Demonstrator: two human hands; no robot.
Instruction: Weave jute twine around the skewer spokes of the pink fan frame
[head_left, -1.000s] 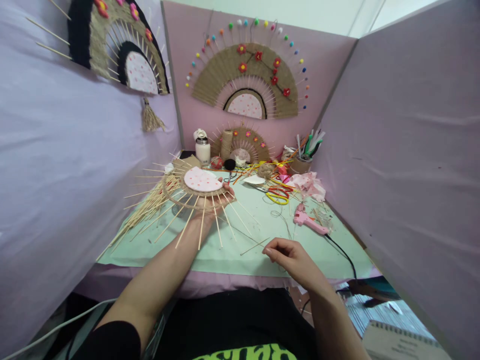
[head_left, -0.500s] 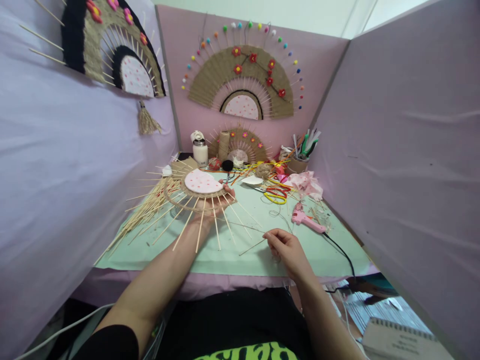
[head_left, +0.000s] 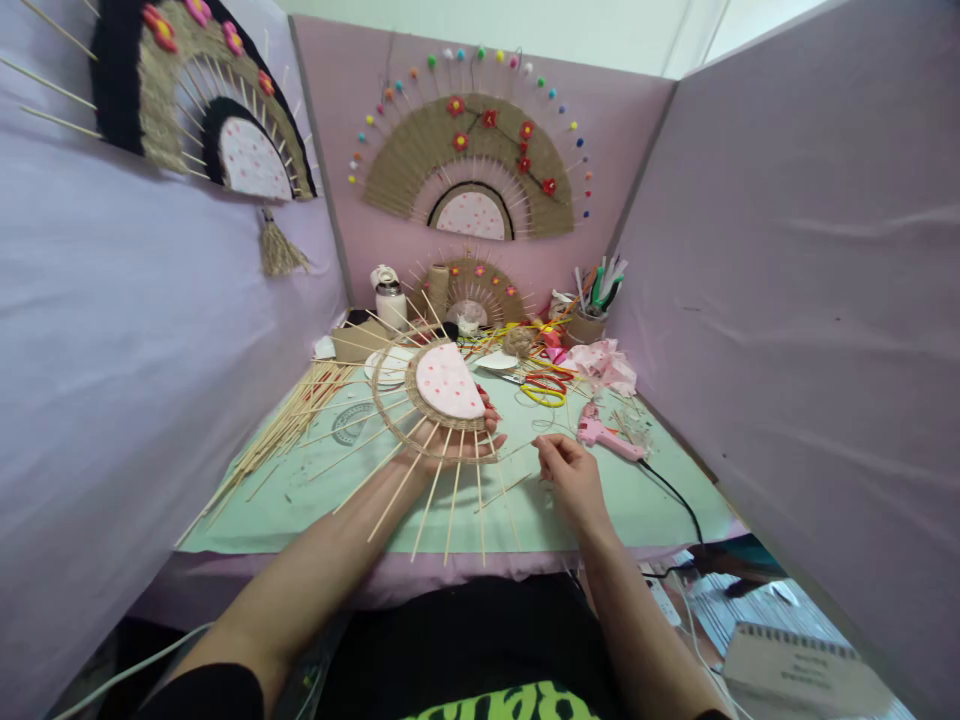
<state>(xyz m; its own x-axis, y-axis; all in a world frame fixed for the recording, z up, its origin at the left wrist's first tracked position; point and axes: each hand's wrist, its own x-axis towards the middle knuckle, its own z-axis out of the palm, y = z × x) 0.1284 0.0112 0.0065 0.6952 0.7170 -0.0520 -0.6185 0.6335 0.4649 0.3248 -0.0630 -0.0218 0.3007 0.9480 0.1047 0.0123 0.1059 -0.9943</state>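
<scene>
Twine runs rightward from my stick fan
Beneath the fan, my half-curled left hand holds it; right of it, my right hand pinches the twine.

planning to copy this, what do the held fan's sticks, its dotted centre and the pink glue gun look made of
Sticks: probably bamboo or wood, matte; pale, straight and slim. Dotted centre: matte, perhaps fabric or paper; no weave discernible. Glue gun: likely moulded plastic, evenly pink with smooth contours.
</scene>
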